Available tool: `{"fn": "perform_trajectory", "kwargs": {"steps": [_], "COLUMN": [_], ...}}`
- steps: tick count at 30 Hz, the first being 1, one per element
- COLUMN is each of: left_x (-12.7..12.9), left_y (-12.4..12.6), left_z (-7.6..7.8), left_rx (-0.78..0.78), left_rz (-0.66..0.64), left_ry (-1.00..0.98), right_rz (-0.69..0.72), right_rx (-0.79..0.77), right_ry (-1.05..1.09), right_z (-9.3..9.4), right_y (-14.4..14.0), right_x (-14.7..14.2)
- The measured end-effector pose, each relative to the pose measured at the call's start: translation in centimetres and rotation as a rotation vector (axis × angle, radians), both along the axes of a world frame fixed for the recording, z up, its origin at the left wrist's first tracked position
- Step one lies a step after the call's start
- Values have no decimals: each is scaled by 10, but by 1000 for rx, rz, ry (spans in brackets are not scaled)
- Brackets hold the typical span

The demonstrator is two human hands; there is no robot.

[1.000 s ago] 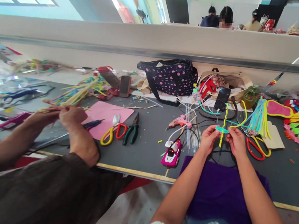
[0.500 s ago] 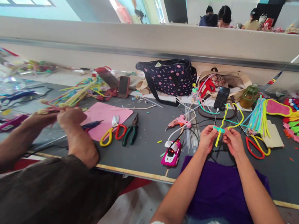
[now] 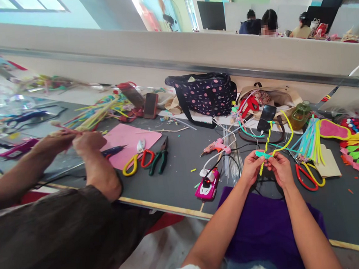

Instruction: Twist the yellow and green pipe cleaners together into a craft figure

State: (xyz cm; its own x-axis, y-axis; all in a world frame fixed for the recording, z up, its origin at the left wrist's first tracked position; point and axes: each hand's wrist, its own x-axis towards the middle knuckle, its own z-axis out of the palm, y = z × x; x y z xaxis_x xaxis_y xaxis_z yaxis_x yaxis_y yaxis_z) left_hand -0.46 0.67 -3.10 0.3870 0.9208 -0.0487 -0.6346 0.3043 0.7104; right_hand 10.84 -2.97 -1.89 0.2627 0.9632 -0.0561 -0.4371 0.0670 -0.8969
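Note:
Over the purple cloth (image 3: 244,224) on the table, my left hand (image 3: 251,167) pinches a short teal piece (image 3: 262,154), which looks like folded pipe cleaner. A twisted yellow pipe cleaner (image 3: 269,135) crosses it, sticking up above and down below. My right hand (image 3: 280,169) is closed close beside the left, its fingertips on the yellow pipe cleaner where it meets the teal piece. From there one yellow strand curves up to the right in a loop. The fingers partly hide the crossing point.
Red-and-yellow-handled scissors (image 3: 307,178) and a pipe-cleaner bundle (image 3: 310,139) lie at right. At left are a pink glue gun (image 3: 215,146), a magenta power strip (image 3: 207,185) and green pliers (image 3: 159,157). A co-worker's arms (image 3: 95,165) work further left. A phone (image 3: 266,118) lies behind my hands.
My right hand has moved left, closer to my left hand. The yellow loop has swung upward and stands taller, and less of the yellow end shows below the fingers.

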Motion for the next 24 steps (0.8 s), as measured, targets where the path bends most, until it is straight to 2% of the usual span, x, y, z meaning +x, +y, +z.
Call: {"fn": "perform_trajectory", "kwargs": {"steps": [7,16,24], "left_x": [1,2,2], "left_y": [-1,-1,2], "left_z": [-5,-9,-11], "left_rx": [-20,-11,-23], "left_rz": [-20,3,79], "left_ry": [-55,-4,40], "right_rz": [-21,-50,-84], "right_rx": [-13,-23,-10], "right_ry": [-46,-25,-5], "right_z": [0,-4,-7], "right_y": [-1,1,2], "right_x": [-4,-9,-8]}}
